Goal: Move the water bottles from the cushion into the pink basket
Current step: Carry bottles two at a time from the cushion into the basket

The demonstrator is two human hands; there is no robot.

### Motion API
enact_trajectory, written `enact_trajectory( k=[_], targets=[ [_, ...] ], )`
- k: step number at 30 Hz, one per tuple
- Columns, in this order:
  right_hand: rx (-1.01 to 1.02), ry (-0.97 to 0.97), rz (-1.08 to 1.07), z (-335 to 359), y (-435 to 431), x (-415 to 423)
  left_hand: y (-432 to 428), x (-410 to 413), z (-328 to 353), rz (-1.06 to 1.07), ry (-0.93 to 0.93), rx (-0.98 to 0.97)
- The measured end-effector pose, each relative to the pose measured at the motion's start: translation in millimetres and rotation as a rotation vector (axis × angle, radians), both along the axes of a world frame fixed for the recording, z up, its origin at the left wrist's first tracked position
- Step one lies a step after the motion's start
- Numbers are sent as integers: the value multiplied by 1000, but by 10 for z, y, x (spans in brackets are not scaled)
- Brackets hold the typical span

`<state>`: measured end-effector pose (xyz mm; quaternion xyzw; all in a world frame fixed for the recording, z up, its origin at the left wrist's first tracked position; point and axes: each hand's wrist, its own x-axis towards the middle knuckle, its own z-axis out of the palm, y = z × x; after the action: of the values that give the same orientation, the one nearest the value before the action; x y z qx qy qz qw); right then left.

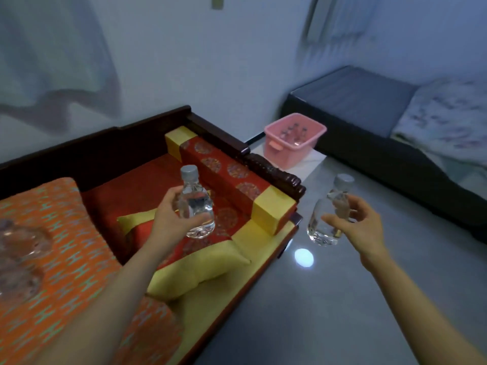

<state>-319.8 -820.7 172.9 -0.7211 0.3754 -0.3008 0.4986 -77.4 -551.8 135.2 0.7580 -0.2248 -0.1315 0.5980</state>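
The wooden sofa (158,133) with red and yellow upholstery fills the left of the head view; all positions below are given relative to the pink basket (292,151), which stands on the floor (342,285) beyond the sofa's right arm, just beside a dark low bed (369,101). The orange patterned cushion (52,246) lies well apart from the basket, at the near left on the sofa seat, and carries at least two more clear bottles (21,241), blurred at the frame edge. Inside the basket, several bottles (293,133) already stand upright. The left hand (171,214) is closed round the body of one upright water bottle (196,204), held above the sofa seat, well short of the basket. The right hand (353,222) holds a second bottle (326,214), tilted slightly, above the floor and nearer the basket; its grip is loose, the thumb and fingers partly spread round the bottle's upper half. Assessment: the step in hand is the carry, with both bottles lifted clear of the cushion and neither delivered. The next move calls for bringing both hands forward above the basket's rim, lowering each bottle into free space among those already inside, then opening the grip.
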Motion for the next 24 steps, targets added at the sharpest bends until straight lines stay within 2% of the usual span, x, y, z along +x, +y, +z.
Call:
enact_trajectory(
  k=[11,19,24],
  targets=[
    [69,-49,-156,41,-1386,-531,-1887,-342,103,-188,-10,68],
    [81,-46,-231,-147,-2483,-402,-3102,-179,25,-301,-3,81],
    [34,-35,-232,-72,-3466,-96,-4058,162,17,-288,-33,84]
  ],
)
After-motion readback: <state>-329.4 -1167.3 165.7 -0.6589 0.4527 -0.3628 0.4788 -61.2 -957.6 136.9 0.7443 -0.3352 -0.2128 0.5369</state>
